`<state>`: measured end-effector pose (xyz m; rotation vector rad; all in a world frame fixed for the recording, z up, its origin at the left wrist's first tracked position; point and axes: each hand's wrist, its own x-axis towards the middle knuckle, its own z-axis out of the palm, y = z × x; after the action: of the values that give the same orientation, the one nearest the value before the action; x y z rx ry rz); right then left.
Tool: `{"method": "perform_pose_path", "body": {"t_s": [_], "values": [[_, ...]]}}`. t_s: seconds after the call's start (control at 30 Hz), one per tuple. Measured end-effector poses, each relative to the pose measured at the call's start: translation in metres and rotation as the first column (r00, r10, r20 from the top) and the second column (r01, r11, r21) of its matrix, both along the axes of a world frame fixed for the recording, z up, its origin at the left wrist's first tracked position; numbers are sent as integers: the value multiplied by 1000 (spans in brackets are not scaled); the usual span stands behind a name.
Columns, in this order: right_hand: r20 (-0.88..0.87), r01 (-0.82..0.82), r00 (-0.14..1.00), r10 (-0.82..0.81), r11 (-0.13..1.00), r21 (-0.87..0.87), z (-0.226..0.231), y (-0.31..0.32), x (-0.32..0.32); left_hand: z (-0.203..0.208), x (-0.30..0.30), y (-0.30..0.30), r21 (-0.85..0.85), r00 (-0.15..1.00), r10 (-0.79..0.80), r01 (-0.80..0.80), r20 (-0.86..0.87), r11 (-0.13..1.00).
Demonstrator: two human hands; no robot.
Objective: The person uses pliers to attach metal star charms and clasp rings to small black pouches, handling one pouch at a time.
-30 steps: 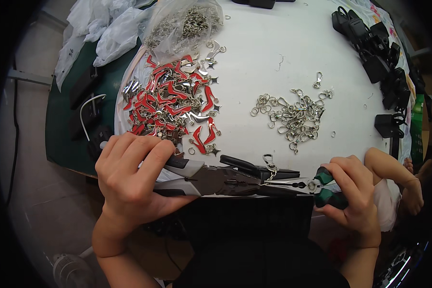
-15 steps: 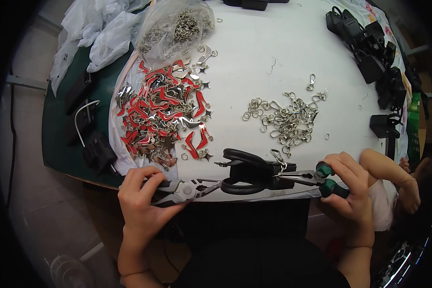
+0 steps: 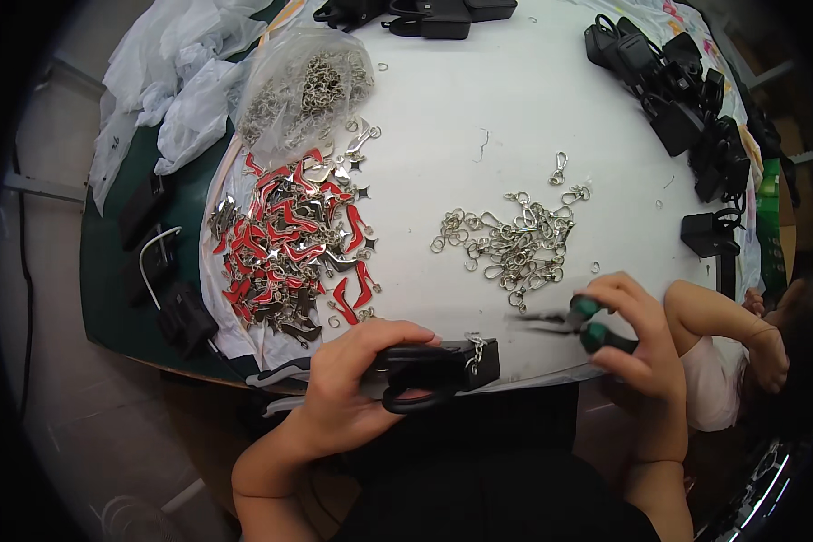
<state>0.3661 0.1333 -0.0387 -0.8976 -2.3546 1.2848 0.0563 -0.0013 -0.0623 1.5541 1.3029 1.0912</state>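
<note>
My left hand (image 3: 345,379) is wrapped round a small black bag-like piece (image 3: 484,365) with rounded loop handles, near the table's front edge. A short silver chain (image 3: 476,352) hangs at the right end of the piece. Grey-black plier handles (image 3: 282,373) stick out to the left of that hand; the jaws are hidden. In my right hand (image 3: 646,339) are green-handled pliers (image 3: 596,336), their narrow, motion-blurred jaws pointing left and apart from the black piece. Just beyond these jaws lies a heap of silver swivel clasps and rings (image 3: 519,248).
Red and silver shoe-shaped charms (image 3: 285,226) are piled at left, below a clear bag of chains (image 3: 312,90). Black pieces lie along the right edge (image 3: 673,99) and at the back (image 3: 434,20). Another person's arm (image 3: 718,316) is at right.
My left hand has moved right and taken hold of the black piece, with the pliers' jaws no longer showing. My right pliers have come away from the chain. The whole view has shifted slightly.
</note>
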Motion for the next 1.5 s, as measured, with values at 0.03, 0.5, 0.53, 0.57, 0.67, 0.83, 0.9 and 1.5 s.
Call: {"method": "perform_pose_path", "body": {"t_s": [0.03,0.5,0.53,0.57,0.67,0.83,0.9,1.5], "values": [[19,223,974,-225,973,56,-10,0,7,2,3,7,51,999,5,-2,-54,999],[148,208,911,-386,737,643,-15,54,-48,27,1,46,-20,952,-178,179,-247,984],[129,152,949,-286,779,609,-17,62,-59,31,-9,48,-57,949,-204,196,-239,979],[105,90,978,-182,813,575,-20,70,-72,34,-23,52,-95,946,-229,212,-229,973],[9,45,998,-61,829,557,-27,91,-114,32,-54,67,-95,946,-106,80,-305,992],[3,19,1000,-24,888,460,-52,120,-196,20,-72,86,90,787,203,-186,-583,978],[-10,56,998,-58,877,478,-61,123,-218,12,-77,94,127,749,245,-212,-616,969],[-256,175,946,-201,977,-120,-25,59,-118,-5,-73,177,-188,756,107,-293,-645,938]]}}
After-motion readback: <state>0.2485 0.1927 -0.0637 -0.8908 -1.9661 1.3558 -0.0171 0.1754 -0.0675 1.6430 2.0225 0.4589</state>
